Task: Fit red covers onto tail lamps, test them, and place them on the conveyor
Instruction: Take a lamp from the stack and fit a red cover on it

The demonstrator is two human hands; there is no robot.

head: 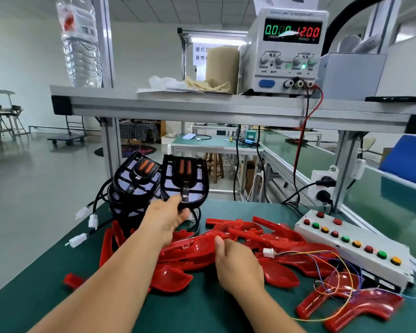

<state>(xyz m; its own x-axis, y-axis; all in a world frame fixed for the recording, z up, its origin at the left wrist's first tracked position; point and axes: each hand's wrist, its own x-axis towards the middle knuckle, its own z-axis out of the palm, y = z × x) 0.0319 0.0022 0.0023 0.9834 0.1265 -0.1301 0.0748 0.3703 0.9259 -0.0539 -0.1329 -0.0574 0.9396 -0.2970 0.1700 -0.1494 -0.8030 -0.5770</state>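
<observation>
Two bare hands work over a green-topped desk [46,272]. The left hand [165,218] grips a black tail lamp [184,179] by its lower edge, thumb on the front and fingers [185,215] curled round underneath, holding it upright and clear of the desk with its orange strips facing the camera. Just to its left a stack of tail lamps [132,183] leans on the far part of the desk, their black leads and white connectors [93,221] trailing off the left side. The right hand [235,263] pinches the rim of a red cover [197,246], thumb on top; its other fingers are hidden behind the hand. That cover lies in a loose pile of red covers [274,236] spread across the middle of the desk, with further ones near the right edge tangled in coloured wires [346,272]. A white button box [353,246] with red, green and yellow buttons sits at the right, beside the green conveyor [382,200]. On the shelf [202,104] above stands a power supply [288,51] reading 0.000 and 12.00, and a water bottle [81,44] at the left.
</observation>
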